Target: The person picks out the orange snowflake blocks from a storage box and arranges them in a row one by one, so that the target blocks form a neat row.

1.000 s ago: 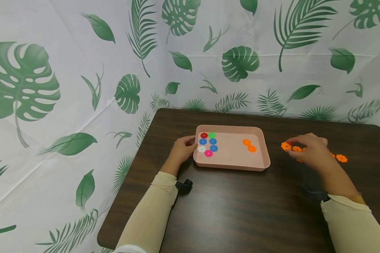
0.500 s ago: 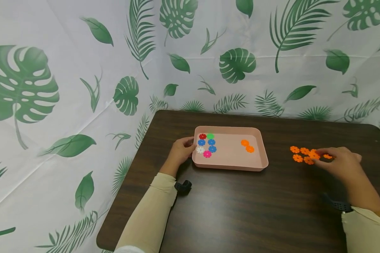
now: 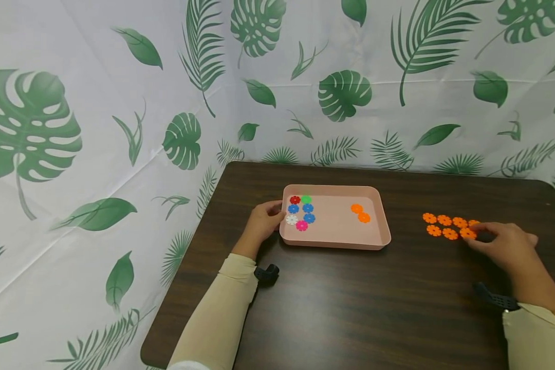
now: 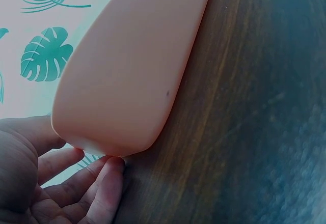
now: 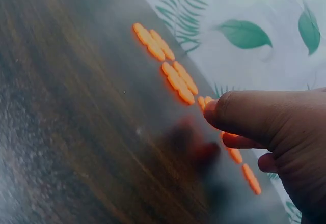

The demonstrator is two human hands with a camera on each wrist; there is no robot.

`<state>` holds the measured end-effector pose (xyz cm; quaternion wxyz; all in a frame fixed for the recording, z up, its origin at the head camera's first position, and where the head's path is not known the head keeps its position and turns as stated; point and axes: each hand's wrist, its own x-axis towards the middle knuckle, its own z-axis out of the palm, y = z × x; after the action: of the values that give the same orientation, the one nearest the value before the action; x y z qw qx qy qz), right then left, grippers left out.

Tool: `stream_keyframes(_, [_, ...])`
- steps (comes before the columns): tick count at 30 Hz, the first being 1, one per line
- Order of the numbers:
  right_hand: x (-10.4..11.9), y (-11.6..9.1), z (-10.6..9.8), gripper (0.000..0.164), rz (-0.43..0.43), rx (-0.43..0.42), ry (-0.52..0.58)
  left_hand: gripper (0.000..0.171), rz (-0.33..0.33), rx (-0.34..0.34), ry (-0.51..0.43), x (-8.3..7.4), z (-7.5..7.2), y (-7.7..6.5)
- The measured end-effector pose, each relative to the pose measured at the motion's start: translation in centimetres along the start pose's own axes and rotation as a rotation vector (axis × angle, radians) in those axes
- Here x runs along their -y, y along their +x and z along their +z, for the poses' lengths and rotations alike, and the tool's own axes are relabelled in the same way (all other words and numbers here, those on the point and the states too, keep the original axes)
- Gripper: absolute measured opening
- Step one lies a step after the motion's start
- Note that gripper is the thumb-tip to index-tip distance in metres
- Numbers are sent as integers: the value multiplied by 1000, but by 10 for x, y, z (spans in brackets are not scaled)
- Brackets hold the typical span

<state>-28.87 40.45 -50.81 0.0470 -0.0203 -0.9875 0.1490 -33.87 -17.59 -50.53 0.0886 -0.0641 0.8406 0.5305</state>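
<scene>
My left hand grips the left end of a shallow pink tray. In the left wrist view its thumb is at the rim and its fingers lie against the tray's outer end. My right hand pinches an orange flower-shaped disc between thumb and forefinger, low at the table. That disc stands at the right of the lower of two rows of orange discs. The hand covers part of the rows' right end. In the right wrist view the thumb hides most of the pinched disc.
Inside the tray, red, green, blue, white and pink discs lie at the left, and two orange discs at the right. The dark wooden table meets a leaf-print cloth at its back and left.
My right hand has carried the orange disc rightwards from between the tray and the rows, then down to the lower row. My left hand stays at the tray; the view shifted slightly.
</scene>
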Motion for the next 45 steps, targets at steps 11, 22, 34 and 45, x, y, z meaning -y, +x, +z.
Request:
stream_keyframes(11, [-3,-3,-2,52,-40,23,40,45,12,-9,6,0,-1,-1])
stream_keyframes(22, [0,-3,0,46,-37,2,42,46,-5,-13,14,1,-2,-2])
stream_keyframes(34, [5,-4,0,48,-11,-12,13,46,16,-18,14,1,-1,-2])
stream_keyframes(45, [28,2,-8,46,-134,-81,114,45,34,-17,13,3,1,0])
